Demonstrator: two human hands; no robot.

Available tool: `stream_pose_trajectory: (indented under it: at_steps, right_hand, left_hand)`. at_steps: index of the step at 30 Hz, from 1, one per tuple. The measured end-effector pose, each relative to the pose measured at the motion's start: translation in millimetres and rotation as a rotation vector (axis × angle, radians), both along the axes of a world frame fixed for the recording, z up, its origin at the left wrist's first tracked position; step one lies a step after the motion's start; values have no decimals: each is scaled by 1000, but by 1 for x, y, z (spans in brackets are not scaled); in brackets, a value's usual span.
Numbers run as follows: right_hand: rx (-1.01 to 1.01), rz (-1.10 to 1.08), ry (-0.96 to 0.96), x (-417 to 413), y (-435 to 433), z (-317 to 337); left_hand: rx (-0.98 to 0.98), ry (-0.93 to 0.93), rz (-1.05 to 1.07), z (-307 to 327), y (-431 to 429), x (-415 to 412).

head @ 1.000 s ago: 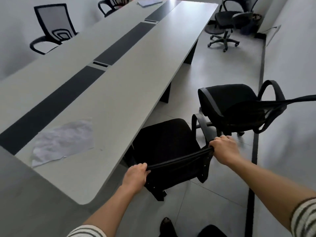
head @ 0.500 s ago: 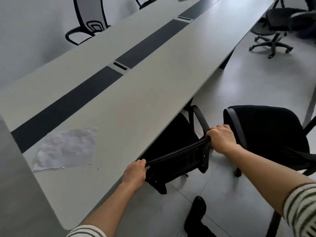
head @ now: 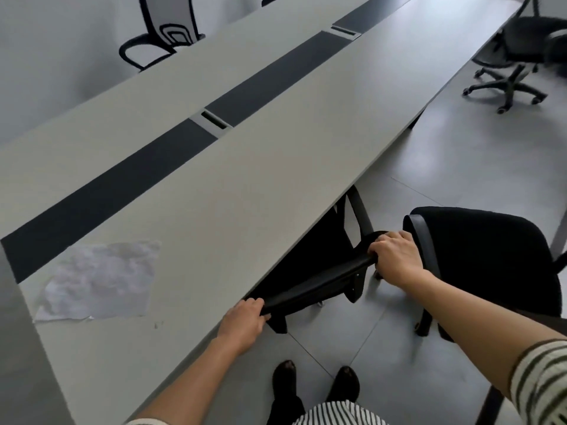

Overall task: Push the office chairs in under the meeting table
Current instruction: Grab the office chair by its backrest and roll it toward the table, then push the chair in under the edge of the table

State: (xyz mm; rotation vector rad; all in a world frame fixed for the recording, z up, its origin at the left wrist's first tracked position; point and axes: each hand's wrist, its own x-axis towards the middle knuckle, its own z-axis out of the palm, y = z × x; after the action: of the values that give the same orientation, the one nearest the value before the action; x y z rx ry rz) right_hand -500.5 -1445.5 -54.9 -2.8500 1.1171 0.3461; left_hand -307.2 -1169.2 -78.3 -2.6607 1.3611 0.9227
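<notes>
A long grey meeting table (head: 276, 167) with a dark centre strip runs away from me. A black office chair (head: 313, 286) sits with its seat hidden under the table's near edge; only its backrest top and one armrest show. My left hand (head: 242, 323) grips the left end of the backrest top. My right hand (head: 395, 259) grips its right end. A second black office chair (head: 491, 259) stands out on the floor just right of my right hand.
A crumpled sheet of paper (head: 98, 280) lies on the table near me. A third chair (head: 515, 56) stands on the floor at far right. A mesh-backed chair (head: 165, 29) is across the table. My shoes (head: 316, 391) are on the tiled floor below.
The chair I hold has slid forward under the table; its seat, visible a second ago, is now hidden. I have stepped closer and the second chair is now beside my right hand.
</notes>
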Motion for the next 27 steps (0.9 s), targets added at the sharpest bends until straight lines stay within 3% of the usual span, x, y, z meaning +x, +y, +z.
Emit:
stream_pose_trajectory:
  at_steps: [4, 6, 9, 15, 22, 27]
  right_hand:
    - [5, -78, -34, -4, 17, 3]
    - [8, -148, -159, -10, 35, 5]
    - [121, -269, -382, -29, 70, 15]
    - [308, -656, -550, -119, 120, 34]
    - [135, -1086, -663, -250, 154, 42]
    - [65, -1229, -706, -330, 141, 31]
  left_hand:
    - [8, 75, -81, 9, 0, 13]
    - [-29, 118, -136, 17, -7, 17]
    - [-174, 198, -183, 30, -22, 12]
    - [-412, 333, -319, 63, -58, -33]
    - [-482, 445, -519, 76, -104, -116]
    - [-491, 477, -614, 79, -137, -191]
